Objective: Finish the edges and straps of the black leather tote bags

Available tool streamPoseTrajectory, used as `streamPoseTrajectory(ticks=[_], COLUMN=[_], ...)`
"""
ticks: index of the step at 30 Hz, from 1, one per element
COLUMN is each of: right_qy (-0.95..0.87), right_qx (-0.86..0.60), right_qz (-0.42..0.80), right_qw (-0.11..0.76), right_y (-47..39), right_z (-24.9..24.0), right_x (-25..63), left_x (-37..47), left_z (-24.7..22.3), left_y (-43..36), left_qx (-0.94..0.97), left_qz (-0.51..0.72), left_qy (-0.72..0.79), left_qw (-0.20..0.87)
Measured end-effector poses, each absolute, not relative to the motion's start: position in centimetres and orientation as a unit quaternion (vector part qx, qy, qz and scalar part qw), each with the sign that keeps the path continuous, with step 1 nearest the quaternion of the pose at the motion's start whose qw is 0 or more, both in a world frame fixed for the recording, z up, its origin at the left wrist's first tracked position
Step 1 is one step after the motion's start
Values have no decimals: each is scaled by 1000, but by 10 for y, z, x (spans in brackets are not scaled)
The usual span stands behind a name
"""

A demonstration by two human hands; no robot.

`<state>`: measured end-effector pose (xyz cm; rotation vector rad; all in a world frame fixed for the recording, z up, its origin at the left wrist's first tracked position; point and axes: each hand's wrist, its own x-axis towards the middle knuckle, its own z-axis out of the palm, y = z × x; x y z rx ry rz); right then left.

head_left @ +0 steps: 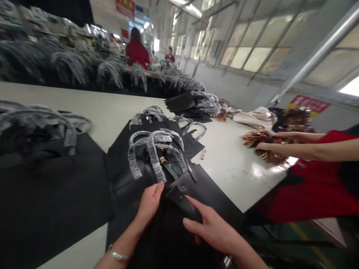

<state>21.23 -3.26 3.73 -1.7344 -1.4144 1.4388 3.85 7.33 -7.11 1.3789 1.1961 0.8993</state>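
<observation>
While left fingers [159,188] pinch the black bag [165,228] below a wrapped handle [155,160], right fingers [198,204] clasp a dark flap [183,203].

L grip [151,200] at wrapped handle [153,158]; R grip [209,226] holds blk flap [186,205] over tbl [224,160].

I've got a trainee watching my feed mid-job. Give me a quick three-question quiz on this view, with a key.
1. Multiple choice: what covers the handles just ahead of the wearer's hands?
A) red cloth
B) clear plastic
C) brown paper

2. True or false: nobody is touching the gold bundle.

3. Short answer: which of the wearer's hands has its fingers at the lower end of a covered handle?

Key:
1. B.
2. False; a co-worker's hands are on it.
3. The left hand; the right hand grips a black flap.
</observation>
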Motion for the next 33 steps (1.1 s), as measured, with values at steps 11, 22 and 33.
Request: streamPoseTrajectory(ticks=[11, 22, 33], right_qy=[-489, -494, -473], right_qx=[-644, -655, -687], right_qz=[549, 539, 509], right_qw=[212, 192, 210], right_y=[-33, -34, -40], right_z=[33, 36, 32], right_x=[216, 212, 230], left_x=[40, 38, 37], left_z=[-77, -75, -74], left_y=[77, 78, 80], left_qx=[559, 522, 471], left_qz=[369, 369, 391], left_qy=[515, 522, 531], left_qw=[535, 564, 587])
